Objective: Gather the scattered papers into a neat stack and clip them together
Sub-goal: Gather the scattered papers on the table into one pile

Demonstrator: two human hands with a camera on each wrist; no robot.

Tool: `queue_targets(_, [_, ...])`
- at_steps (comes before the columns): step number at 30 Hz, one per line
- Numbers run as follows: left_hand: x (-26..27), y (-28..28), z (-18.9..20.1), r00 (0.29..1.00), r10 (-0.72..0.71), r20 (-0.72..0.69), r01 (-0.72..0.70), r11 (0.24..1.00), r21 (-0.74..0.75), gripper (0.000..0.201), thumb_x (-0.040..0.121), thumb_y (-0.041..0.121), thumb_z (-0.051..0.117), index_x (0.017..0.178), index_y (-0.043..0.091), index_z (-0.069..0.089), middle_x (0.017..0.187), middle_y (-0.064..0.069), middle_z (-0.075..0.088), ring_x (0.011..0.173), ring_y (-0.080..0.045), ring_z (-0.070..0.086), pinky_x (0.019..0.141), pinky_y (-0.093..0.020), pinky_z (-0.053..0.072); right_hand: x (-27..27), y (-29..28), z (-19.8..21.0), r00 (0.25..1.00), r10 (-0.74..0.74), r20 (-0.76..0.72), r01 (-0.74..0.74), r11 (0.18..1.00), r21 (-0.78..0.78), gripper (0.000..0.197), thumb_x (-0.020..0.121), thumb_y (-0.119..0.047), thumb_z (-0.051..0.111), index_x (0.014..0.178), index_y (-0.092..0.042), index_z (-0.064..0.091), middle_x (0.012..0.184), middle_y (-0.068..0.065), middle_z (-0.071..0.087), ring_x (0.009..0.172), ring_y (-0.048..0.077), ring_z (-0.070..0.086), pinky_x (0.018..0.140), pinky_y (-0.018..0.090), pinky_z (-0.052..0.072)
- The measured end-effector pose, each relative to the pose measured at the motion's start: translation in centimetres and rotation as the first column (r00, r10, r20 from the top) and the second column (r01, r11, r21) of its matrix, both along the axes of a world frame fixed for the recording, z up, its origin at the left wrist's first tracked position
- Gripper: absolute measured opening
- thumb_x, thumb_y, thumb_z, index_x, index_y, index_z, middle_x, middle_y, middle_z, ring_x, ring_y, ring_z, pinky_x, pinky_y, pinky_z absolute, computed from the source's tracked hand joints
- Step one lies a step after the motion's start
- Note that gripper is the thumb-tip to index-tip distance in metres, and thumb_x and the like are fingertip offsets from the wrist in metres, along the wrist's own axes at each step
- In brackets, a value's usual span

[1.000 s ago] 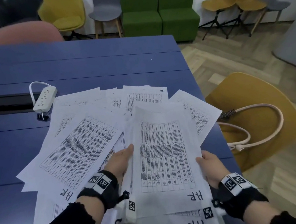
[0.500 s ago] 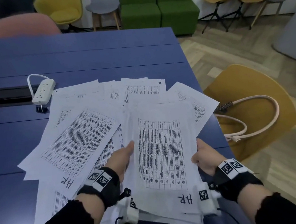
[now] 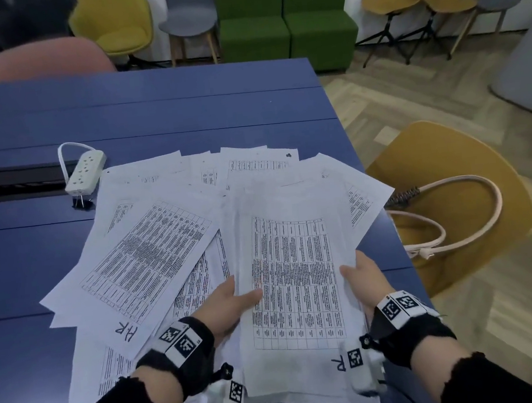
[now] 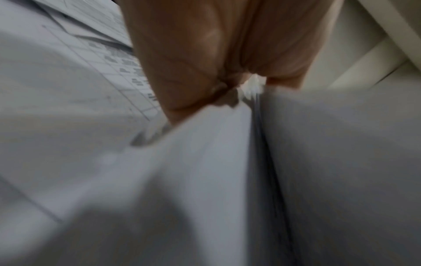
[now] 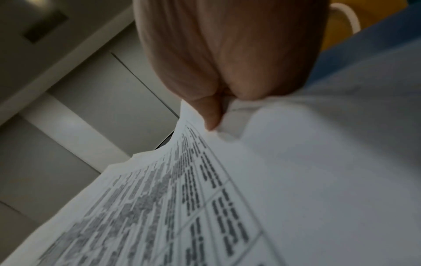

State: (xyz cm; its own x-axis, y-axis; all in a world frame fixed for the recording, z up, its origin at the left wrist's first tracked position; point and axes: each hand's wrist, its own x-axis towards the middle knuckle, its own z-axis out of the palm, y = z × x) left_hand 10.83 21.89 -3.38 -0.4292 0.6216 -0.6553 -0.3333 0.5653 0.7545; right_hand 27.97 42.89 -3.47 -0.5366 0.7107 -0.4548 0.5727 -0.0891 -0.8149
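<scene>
Blue table [image 3: 158, 114], left hand [image 3: 226, 306] and right hand [image 3: 368, 284] pinching paper stack [image 3: 294, 273] edges

Two hands: left hand [image 3: 227, 302], right hand [image 3: 365, 281]. One worktop [image 3: 152, 114]. One power strip [image 3: 85, 172]. One binder clip [image 3: 81, 203]. Printed sheets [image 3: 293, 280] overlapping, exact count unclear. One bag [image 3: 448, 216]. Three yellow chairs [image 3: 481, 161] in full view.

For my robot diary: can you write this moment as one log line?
stage: gathering | left hand: grips held sheets | right hand: grips same | loose papers: scattered | binder clip: untouched
</scene>
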Motion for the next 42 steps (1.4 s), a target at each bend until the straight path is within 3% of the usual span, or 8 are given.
queue_targets(5, [0.6,-0.5,-0.3,1.000,-0.028,-0.002,0.028,1.000,-0.014,0.060,0.084,0.019,0.057,0.140,0.026,0.037,0.131,0.001,0.061,0.101,-0.025,0.054,0.093,-0.052,0.047,0.3,0.0,-1.6,0.983,-0.111,-0.144,0.058,0.943,-0.328,0.046,0.089,-0.002,0.052,0.132,-0.017,0.043,0.123,0.005,0.062,0.111,0.027,0.061,0.100,0.050,0.046])
queue_targets(9, [0.7,0.2,-0.5,0.998,-0.045,-0.033,0.043,0.998,-0.047,0.077,0.079,0.028,0.063,0.147,0.028,0.027,0.144,-0.001,0.047,0.098,-0.018,0.053,0.076,-0.035,0.045,-0.1,-0.8,-1.8,0.994,-0.019,-0.105,0.008,0.995,-0.104,0.048,0.091,-0.022,0.057,0.136,-0.021,0.040,0.130,0.000,0.057,0.118,0.021,0.055,0.107,0.046,0.040])
queue_targets(13, [-1.1,0.8,0.1,0.998,0.040,-0.052,-0.040,0.999,0.006,0.090,0.065,0.048,0.074,0.141,0.015,0.040,0.098,-0.010,0.065,0.066,-0.017,0.054,0.058,-0.030,0.046,0.5,-0.9,-1.5,0.984,-0.022,-0.178,0.037,0.996,0.081,0.036,0.097,-0.016,0.049,0.133,-0.021,0.048,0.126,-0.005,0.060,0.117,0.016,0.055,0.104,0.038,0.041])
queue_targets(17, [-3.5,2.6,0.8,0.966,0.259,-0.002,-0.258,0.964,0.062,0.076,0.083,0.021,0.072,0.147,0.013,0.032,0.145,-0.002,0.041,0.121,-0.025,0.054,0.102,-0.045,0.043,0.6,0.0,-1.1,0.950,-0.058,-0.306,-0.002,0.981,-0.192,0.032,0.095,-0.007,0.053,0.119,-0.028,0.056,0.118,-0.007,0.066,0.112,0.015,0.061,0.103,0.042,0.043])
queue_targets(20, [-4.2,3.4,1.4,0.959,0.279,0.040,-0.282,0.957,0.071,0.035,0.090,-0.011,0.051,0.122,0.004,0.055,0.121,-0.020,0.064,0.109,-0.034,0.063,0.099,-0.050,0.047,0.1,1.2,-0.8,0.930,-0.044,-0.364,-0.088,0.937,-0.339,0.045,0.077,-0.018,0.077,0.117,-0.026,0.058,0.119,-0.003,0.068,0.114,0.018,0.061,0.105,0.042,0.041])
queue_targets(26, [-4.5,5.0,0.3,0.963,0.264,0.047,-0.266,0.964,0.030,0.061,0.074,-0.013,0.056,0.131,0.008,0.050,0.133,-0.016,0.057,0.126,-0.037,0.050,0.110,-0.054,0.036,-2.5,1.5,-0.5,0.941,-0.033,-0.337,-0.104,0.919,-0.381,0.100,0.033,-0.048,0.093,0.121,-0.020,0.056,0.118,0.000,0.068,0.111,0.014,0.061,0.092,0.028,0.045])
queue_targets(36, [-4.6,4.6,-0.7,0.926,0.370,0.072,-0.377,0.902,0.210,0.041,0.086,-0.009,0.059,0.123,0.010,0.055,0.119,-0.012,0.068,0.111,-0.029,0.063,0.104,-0.049,0.043,-1.5,2.1,-1.6,0.985,0.073,-0.154,-0.139,0.866,-0.480,0.082,0.046,-0.024,0.092,0.116,0.004,0.061,0.115,0.021,0.068,0.111,0.038,0.062,0.102,0.051,0.044])
queue_targets(42, [-2.7,3.4,-1.6,0.974,0.064,-0.217,-0.058,0.998,0.038,0.089,0.076,0.024,0.070,0.150,0.035,0.022,0.153,0.010,0.034,0.138,-0.019,0.037,0.115,-0.054,0.027,-2.4,1.3,-2.0,0.994,-0.020,-0.107,-0.017,0.944,-0.330,0.031,0.087,-0.005,0.065,0.116,-0.001,0.057,0.111,0.018,0.065,0.103,0.032,0.060,0.093,0.043,0.046])
